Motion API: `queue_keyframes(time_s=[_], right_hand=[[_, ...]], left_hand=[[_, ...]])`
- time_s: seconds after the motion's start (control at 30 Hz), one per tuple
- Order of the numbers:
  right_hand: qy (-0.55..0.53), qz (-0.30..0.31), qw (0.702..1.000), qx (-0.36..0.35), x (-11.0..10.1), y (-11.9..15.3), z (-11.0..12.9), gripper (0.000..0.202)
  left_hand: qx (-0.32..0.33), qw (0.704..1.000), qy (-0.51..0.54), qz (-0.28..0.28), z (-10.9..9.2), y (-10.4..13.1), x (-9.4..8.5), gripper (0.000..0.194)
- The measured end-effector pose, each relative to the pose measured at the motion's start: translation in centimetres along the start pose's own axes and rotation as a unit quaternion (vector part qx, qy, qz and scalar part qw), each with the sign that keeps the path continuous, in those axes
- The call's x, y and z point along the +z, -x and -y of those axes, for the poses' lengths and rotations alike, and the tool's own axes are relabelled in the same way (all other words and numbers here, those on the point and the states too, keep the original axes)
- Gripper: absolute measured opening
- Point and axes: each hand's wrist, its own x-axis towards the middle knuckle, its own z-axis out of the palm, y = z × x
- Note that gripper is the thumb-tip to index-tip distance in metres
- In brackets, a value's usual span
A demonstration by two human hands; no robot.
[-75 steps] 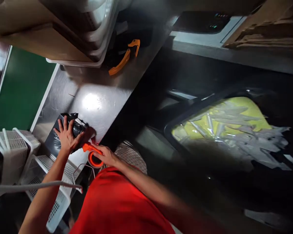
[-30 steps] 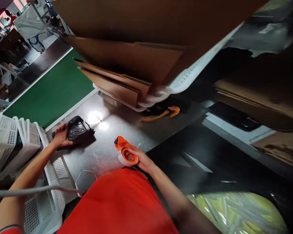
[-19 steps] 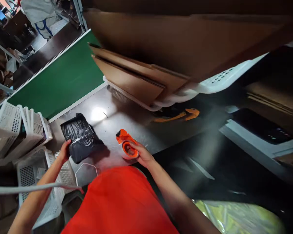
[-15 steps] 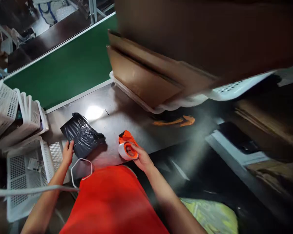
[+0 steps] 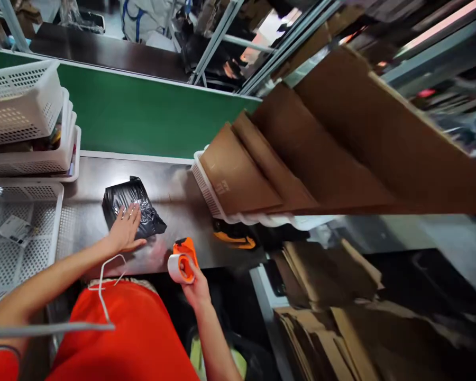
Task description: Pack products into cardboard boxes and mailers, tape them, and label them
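Observation:
A black plastic parcel [image 5: 115, 197] lies on the metal tabletop [image 5: 178, 182]. My left hand [image 5: 124, 230] rests flat on its near side, fingers stretched out. To the right, my right hand [image 5: 195, 286] grips an orange tape dispenser [image 5: 187, 248] fitted with a roll of white tape [image 5: 176, 268]. The dispenser is held just above the table's front edge, apart from the parcel. Part of the right hand's fingers is hidden inside the roll.
White perforated baskets [image 5: 27, 116] are stacked at the left, above another basket [image 5: 57, 233] holding a small packet [image 5: 15, 229]. Upright cardboard sheets [image 5: 238, 174] fill a basket at the right. An orange-and-black tool [image 5: 234, 239] lies below them. A green panel [image 5: 143, 116] borders the back.
My left hand has gone from holding the parcel's left edge to lying flat on top of it. The right hand keeps the tape dispenser. The view has turned rightward.

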Motion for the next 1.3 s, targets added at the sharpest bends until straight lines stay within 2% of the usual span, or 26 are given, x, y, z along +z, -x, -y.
queue_keyframes(time_s=[0.1, 0.2, 0.33, 0.47, 0.6, 0.77, 0.83, 0.9, 0.97, 1.0, 1.07, 1.13, 1.2, 1.3], right_hand=[[-0.003, -0.001, 1.000, 0.000, -0.4, 1.6, -0.9, 0.040], [-0.002, -0.007, 1.000, -0.009, -1.1, 3.1, -1.7, 0.044], [0.019, -0.015, 0.999, -0.041, -2.3, 4.5, -2.4, 0.038], [0.023, -0.027, 0.996, -0.077, -2.8, 5.3, -2.6, 0.034], [0.002, -0.024, 0.996, -0.083, -2.3, 6.1, -2.5, 0.038], [-0.016, -0.015, 0.997, -0.073, -1.0, 5.2, -1.8, 0.035], [-0.029, -0.004, 0.998, -0.063, -0.3, 3.9, -1.0, 0.038], [-0.039, 0.010, 0.998, -0.051, 0.6, 2.3, 0.1, 0.042], [-0.041, 0.036, 0.998, -0.044, 1.7, 0.7, 1.4, 0.044], [-0.039, 0.052, 0.997, -0.041, 2.4, -0.1, 2.0, 0.044], [-0.033, 0.086, 0.995, -0.028, 4.0, -1.5, 2.8, 0.046], [-0.038, 0.110, 0.993, -0.023, 5.9, -2.6, 3.0, 0.051], [-0.052, 0.126, 0.990, -0.026, 7.8, -3.3, 2.9, 0.055], [-0.075, 0.150, 0.985, -0.041, 10.3, -4.6, 2.8, 0.054]], left_hand=[[0.056, 0.998, 0.017, -0.038, 1.6, -3.1, -1.3, 0.085], [0.044, 0.997, 0.040, -0.056, 2.5, -5.5, -1.4, 0.078], [0.039, 0.994, 0.089, -0.042, 2.5, -6.3, 0.0, 0.078], [0.002, 0.990, 0.126, -0.069, 2.0, -5.9, 0.9, 0.075], [-0.041, 0.987, 0.130, -0.084, 1.1, -3.3, 1.6, 0.080], [-0.009, 0.987, 0.139, -0.078, 0.0, 3.8, 3.5, 0.083], [0.003, 0.986, 0.146, -0.081, 0.4, 5.7, 3.7, 0.082], [0.004, 0.982, 0.170, -0.084, 2.0, 5.6, 3.1, 0.066], [-0.038, 0.972, 0.204, -0.111, 4.6, 3.6, 1.7, 0.050], [-0.083, 0.962, 0.221, -0.139, 6.1, 2.1, 0.7, 0.048], [-0.182, 0.932, 0.251, -0.185, 8.9, -0.9, -1.1, 0.062], [-0.254, 0.902, 0.291, -0.193, 10.6, -3.1, -2.3, 0.079], [-0.298, 0.879, 0.320, -0.189, 10.8, -3.7, -2.4, 0.077], [-0.364, 0.850, 0.316, -0.214, 8.6, -2.0, -1.0, 0.065]])
